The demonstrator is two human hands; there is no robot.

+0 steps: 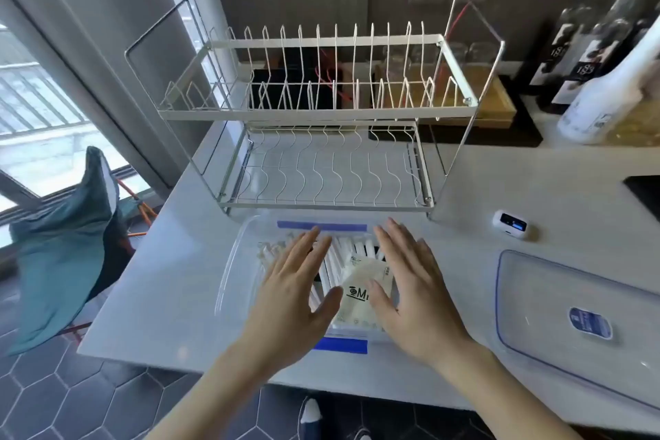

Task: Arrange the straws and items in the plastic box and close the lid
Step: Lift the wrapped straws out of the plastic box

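Note:
A clear plastic box (pixel 232 261) with blue latches stands on the white counter near its front edge. Inside lie several white wrapped straws (pixel 348 250) side by side, some clear wrapped items (pixel 269 248) at the left, and a white printed packet (pixel 364 284) on top of the straws. My left hand (pixel 296 282) is flat over the left half of the box, fingers spread. Over the right half lies my right hand (pixel 410 282), equally flat, its thumb touching the packet. The box's clear lid (pixel 571 321), with a blue rim and blue label, rests on the counter to the right.
A white two-tier wire dish rack (pixel 321 111) stands directly behind the box. A small white device (pixel 510 224) sits right of the rack. Bottles (pixel 607 46) line the back right. A teal folding chair (pixel 71 243) is off the counter's left edge.

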